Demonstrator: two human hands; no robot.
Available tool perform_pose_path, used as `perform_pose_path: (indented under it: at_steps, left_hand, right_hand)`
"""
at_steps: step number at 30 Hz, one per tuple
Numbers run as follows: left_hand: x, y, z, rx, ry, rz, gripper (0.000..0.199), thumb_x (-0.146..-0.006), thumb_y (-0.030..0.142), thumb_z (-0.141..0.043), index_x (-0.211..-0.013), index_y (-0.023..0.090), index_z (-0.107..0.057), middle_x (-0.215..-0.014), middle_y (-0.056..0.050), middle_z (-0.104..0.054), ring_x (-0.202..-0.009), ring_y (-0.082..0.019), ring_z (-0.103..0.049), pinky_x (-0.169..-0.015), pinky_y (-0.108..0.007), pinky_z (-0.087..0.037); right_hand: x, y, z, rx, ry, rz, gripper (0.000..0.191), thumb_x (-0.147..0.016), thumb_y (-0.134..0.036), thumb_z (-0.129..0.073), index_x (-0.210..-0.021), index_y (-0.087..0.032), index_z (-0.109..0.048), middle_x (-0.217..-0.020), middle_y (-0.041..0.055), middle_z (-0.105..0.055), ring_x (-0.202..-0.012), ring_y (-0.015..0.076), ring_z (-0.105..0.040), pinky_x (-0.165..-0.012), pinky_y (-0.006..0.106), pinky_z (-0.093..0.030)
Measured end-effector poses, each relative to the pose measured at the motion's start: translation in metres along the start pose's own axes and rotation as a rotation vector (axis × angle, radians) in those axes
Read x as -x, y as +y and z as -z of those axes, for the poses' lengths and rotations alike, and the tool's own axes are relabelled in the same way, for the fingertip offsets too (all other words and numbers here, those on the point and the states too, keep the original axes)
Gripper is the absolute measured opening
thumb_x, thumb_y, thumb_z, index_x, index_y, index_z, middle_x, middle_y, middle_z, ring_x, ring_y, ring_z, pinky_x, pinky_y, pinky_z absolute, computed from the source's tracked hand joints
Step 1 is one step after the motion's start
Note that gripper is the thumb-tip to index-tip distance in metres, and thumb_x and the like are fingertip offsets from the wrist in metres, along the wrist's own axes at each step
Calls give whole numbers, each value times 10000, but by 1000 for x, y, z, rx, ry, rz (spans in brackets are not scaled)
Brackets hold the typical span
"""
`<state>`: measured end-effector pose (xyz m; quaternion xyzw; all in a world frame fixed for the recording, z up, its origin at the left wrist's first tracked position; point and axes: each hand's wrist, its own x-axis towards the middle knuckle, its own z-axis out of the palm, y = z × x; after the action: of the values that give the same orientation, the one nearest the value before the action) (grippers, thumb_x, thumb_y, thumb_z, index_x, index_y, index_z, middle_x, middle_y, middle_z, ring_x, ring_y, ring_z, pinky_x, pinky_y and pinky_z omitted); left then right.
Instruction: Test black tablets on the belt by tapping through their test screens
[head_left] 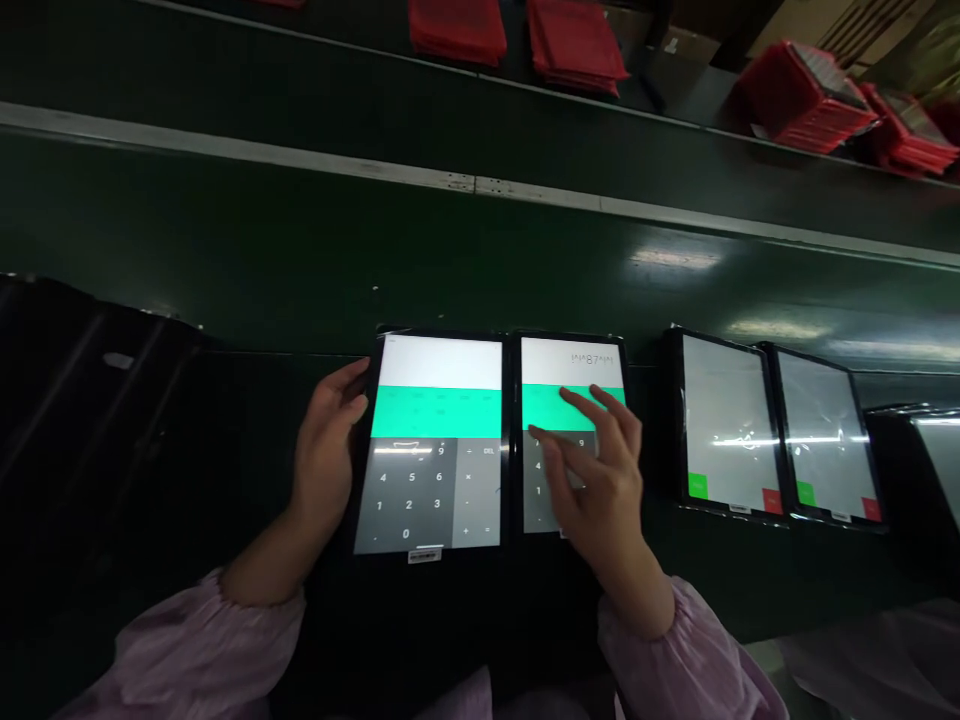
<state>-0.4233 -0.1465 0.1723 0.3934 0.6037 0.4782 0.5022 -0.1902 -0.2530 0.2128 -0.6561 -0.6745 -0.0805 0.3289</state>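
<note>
Two tablets lie side by side on the dark work surface, both showing a calculator with a green band. The left tablet (pixel 439 420) has a blank white top field and a small label at its bottom edge. Along its left edge rests my left hand (pixel 324 450), its thumb and fingers at the side of the frame. Over the right tablet (pixel 551 362), which shows characters including "87", is my right hand (pixel 600 475). Its fingers are spread, with the index fingertip at the upper left keys. Part of that keypad is hidden under the hand.
To the right, two more tablets, one (pixel 726 400) beside another (pixel 821 420), show light screens with green and red squares. A further tablet (pixel 941 450) is cut off at the right edge. Red stacks (pixel 457 30) sit on the upper shelf (pixel 315 95). Dark items (pixel 75 380) lie at left.
</note>
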Motion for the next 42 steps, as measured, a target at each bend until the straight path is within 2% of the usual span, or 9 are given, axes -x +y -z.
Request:
perform_pose_path:
  at_steps: [4, 8, 13, 18, 23, 30, 33, 37, 42]
  left_hand:
    - [-1, -4, 6, 58, -87, 3, 392, -768, 341, -742, -1153, 267, -735, -1384, -64, -731, -1467, -335, -561, -1182, -448, -506]
    - [-3, -7, 14, 98, -143, 29, 486, -724, 329, -763, -1207, 284, -723, -1475, -63, -690, -1556, -344, -471, -1252, -470, -459]
    - [-3, -6, 19, 72, -181, 150, 644, -675, 376, -812, -1308, 292, -732, -1571, -64, -636, -1627, -402, -349, -1238, -530, -492]
    - [-2, -9, 21, 7, -228, 89, 650, -730, 345, -778, -1376, 301, -719, -1575, -41, -637, -1612, -399, -382, -1254, -523, -483]
    - [-10, -14, 28, 34, -342, 44, 698, -726, 300, -753, -1421, 317, -696, -1640, -23, -572, -1615, -397, -377, -1290, -523, -438]
    - [-15, -22, 38, 11, -463, 5, 874, -702, 299, -849, -1540, 299, -601, -1728, -52, -456, -1660, -428, -252, -1318, -538, -374]
    - [-12, -27, 35, -8, -445, -54, 951, -719, 337, -849, -1612, 287, -526, -1759, -71, -400, -1665, -424, -239, -1325, -536, -349]
    - [-12, -26, 35, -59, -461, -27, 976, -737, 365, -839, -1643, 276, -488, -1775, -81, -366, -1665, -420, -241, -1311, -548, -363]
    - [-18, -25, 42, 16, -514, 37, 928, -710, 294, -849, -1593, 313, -565, -1751, -40, -420, -1655, -416, -272, -1298, -512, -407]
  right_hand:
    - [-3, -33, -26, -26, -121, 13, 300, -1084, -224, -547, -1118, -219, -845, -1460, 154, -668, -1540, 407, -453, -1129, 654, -558]
    - [-7, -40, -40, 11, -196, 50, 307, -1085, -228, -548, -1201, -221, -832, -1579, 132, -599, -1612, 443, -349, -1178, 685, -515]
    - [-9, -34, -40, 25, -95, -29, 345, -1077, -193, -532, -948, -210, -852, -1462, 115, -694, -1592, 424, -398, -1182, 697, -507]
    - [-8, -35, -43, -3, -126, 42, 320, -1074, -186, -535, -1143, -220, -846, -1502, 121, -672, -1608, 425, -374, -1189, 714, -491]
    - [-8, -36, -38, 12, -82, -24, 330, -1063, -169, -547, -930, -207, -847, -1400, 128, -732, -1588, 428, -414, -1179, 731, -493]
    - [-9, -70, -34, -120, -328, 164, 280, -1051, -189, -582, -1176, -236, -829, -1555, 107, -641, -1662, 429, -273, -1181, 701, -525]
    - [-8, -67, -34, -113, -248, 116, 286, -1057, -176, -562, -1104, -224, -840, -1522, 110, -669, -1643, 426, -322, -1190, 707, -513]
    - [-6, -47, -36, -23, -74, -32, 294, -1054, -179, -569, -992, -201, -855, -1481, 138, -684, -1613, 447, -371, -1177, 721, -509]
    - [-3, -45, -44, -4, -117, -32, 310, -1068, -187, -546, -1130, -222, -847, -1552, 129, -633, -1639, 437, -322, -1201, 736, -479]
